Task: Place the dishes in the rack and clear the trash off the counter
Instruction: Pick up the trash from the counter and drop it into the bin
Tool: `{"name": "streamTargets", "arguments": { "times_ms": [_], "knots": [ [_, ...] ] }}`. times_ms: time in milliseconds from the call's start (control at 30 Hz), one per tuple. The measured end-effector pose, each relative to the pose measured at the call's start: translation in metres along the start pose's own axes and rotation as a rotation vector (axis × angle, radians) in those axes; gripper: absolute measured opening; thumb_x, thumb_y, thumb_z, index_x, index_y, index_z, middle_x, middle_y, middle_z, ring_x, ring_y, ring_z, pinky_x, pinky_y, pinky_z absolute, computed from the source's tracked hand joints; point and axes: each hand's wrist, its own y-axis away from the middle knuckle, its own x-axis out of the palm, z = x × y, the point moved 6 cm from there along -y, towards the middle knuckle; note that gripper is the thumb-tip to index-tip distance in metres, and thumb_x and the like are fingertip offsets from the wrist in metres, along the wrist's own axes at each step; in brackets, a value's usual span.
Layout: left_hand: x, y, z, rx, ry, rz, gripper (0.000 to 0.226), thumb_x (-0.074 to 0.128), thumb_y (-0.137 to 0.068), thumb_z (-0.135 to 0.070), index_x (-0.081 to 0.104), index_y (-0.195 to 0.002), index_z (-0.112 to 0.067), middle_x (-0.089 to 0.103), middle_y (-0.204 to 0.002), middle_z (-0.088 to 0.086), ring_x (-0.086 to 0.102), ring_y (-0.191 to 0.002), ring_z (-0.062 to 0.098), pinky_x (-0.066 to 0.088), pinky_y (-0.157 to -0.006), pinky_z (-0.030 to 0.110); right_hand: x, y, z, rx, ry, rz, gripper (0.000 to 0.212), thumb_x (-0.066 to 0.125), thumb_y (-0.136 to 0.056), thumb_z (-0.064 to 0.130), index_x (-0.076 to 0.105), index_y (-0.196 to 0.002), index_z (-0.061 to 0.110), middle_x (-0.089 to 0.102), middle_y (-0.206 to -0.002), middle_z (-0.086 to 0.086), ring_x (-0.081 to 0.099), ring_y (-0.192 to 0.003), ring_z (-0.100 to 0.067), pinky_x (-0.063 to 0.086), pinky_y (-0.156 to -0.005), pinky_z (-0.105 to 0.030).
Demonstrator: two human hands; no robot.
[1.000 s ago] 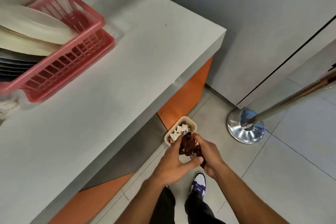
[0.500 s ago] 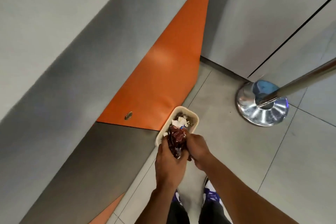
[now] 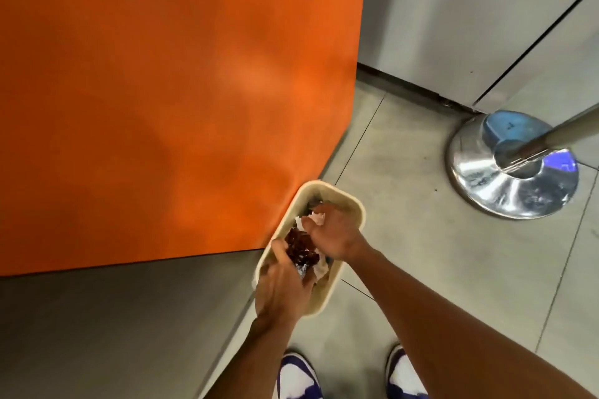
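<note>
A cream rectangular trash bin (image 3: 354,204) stands on the floor against the orange cabinet panel, with white crumpled paper (image 3: 321,270) inside. Both my hands are over its opening. My left hand (image 3: 281,288) grips the lower end of a crumpled dark red wrapper (image 3: 299,248) with silver foil showing. My right hand (image 3: 335,233) curls its fingers down at the wrapper's upper end, just inside the bin. The counter top, the dishes and the rack are out of view.
The orange cabinet panel (image 3: 178,91) fills the left, with a grey panel (image 3: 113,327) below it. A chrome post base (image 3: 512,185) stands on the tiled floor to the right. My two shoes (image 3: 296,379) are at the bottom edge.
The view has dropped from the counter and pink rack down to the floor. Both hands have carried the wrapper downward and now hold it inside the bin's opening.
</note>
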Motion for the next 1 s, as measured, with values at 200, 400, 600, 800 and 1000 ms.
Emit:
{"name": "streamTargets", "arguments": {
  "times_ms": [200,400,600,800,1000],
  "knots": [
    [0.043,-0.039,-0.004,0.109,-0.310,0.071,0.058,0.066,-0.090,-0.037,0.041,-0.142,-0.030,0.033,-0.146,0.006,0.059,-0.118,0.027,0.050,-0.093,0.035,0.032,-0.034,-0.026,-0.081,0.618,0.190,0.056,0.049,-0.102,0.023,0.034,-0.155,0.014,0.030,-0.161,-0.016,0.024,-0.151,-0.038,0.021,-0.125,-0.048],
    [0.082,-0.067,0.002,0.240,-0.435,0.132,0.059,0.053,-0.099,-0.028,0.031,-0.153,-0.021,0.050,-0.145,0.002,0.063,-0.118,0.025,0.050,-0.098,0.038,0.058,-0.057,-0.035,-0.057,0.793,0.282,0.048,0.045,-0.106,0.027,0.039,-0.153,0.021,0.044,-0.152,-0.018,0.037,-0.144,-0.040,0.039,-0.113,-0.052],
    [0.101,-0.087,0.004,0.201,-0.430,0.169,0.040,0.049,-0.104,-0.026,0.047,-0.142,-0.016,0.063,-0.136,0.005,0.064,-0.118,0.021,0.051,-0.103,0.036,0.069,-0.068,-0.040,-0.056,0.886,0.316,0.050,0.041,-0.109,0.029,0.034,-0.158,0.020,0.041,-0.157,-0.022,0.036,-0.145,-0.044,0.030,-0.119,-0.056],
    [0.079,-0.064,0.002,0.153,-0.463,0.177,0.071,0.063,-0.093,-0.043,0.032,-0.149,-0.012,0.043,-0.149,0.009,0.048,-0.134,0.029,0.049,-0.102,0.041,0.051,-0.047,-0.020,-0.092,0.892,0.307,0.054,0.047,-0.106,0.025,0.032,-0.158,0.022,0.034,-0.157,-0.026,0.032,-0.145,-0.048,0.033,-0.118,-0.059],
    [0.037,-0.020,-0.003,0.214,-0.337,0.005,0.080,0.055,-0.094,-0.059,0.023,-0.157,-0.021,0.035,-0.159,0.001,0.030,-0.148,0.021,0.033,-0.120,0.035,0.035,-0.005,0.001,-0.178,0.754,0.254,0.063,0.057,-0.102,0.025,0.028,-0.158,0.023,0.034,-0.160,-0.018,0.029,-0.149,-0.040,0.034,-0.119,-0.055]
  ]
}}
